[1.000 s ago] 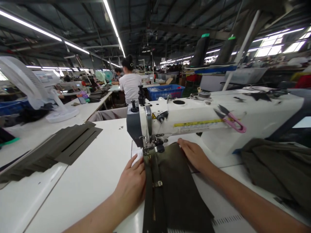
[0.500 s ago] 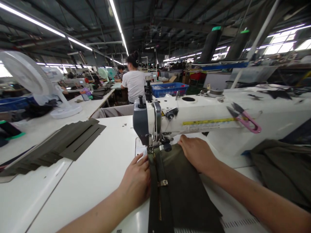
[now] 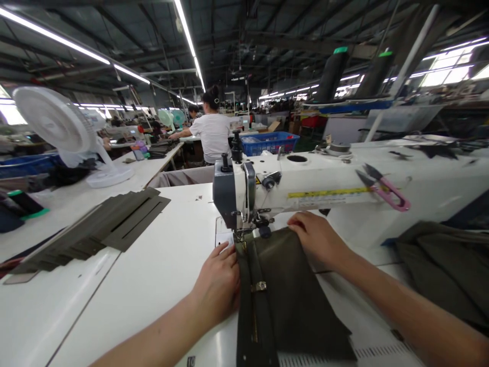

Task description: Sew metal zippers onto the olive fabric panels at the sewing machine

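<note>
A dark olive fabric panel [image 3: 298, 295] with a zipper [image 3: 254, 321] along its left side lies under the head of a white sewing machine [image 3: 321, 178]. A metal zipper slider [image 3: 261, 286] shows partway down. My left hand [image 3: 217, 283] is closed on the panel's left edge, its fingertips close to the presser foot [image 3: 240, 235]; some of its fingers are hidden. With thumb and fingers together, my right hand [image 3: 315, 234] pinches the panel's far right corner, just right of the needle area.
Overlapping olive fabric pieces [image 3: 133, 219] lie on the table at left, near a white fan [image 3: 57, 122]. Pink-handled thread snips [image 3: 385, 188] rest against the machine arm. More olive fabric [image 3: 443, 270] is heaped at right. Ahead sits a person in a white shirt [image 3: 214, 132], beside a blue basket [image 3: 269, 142].
The view has shifted slightly. My right hand has moved a little to the right with the panel's corner, while my left hand keeps its place. The person ahead now stretches an arm leftward.
</note>
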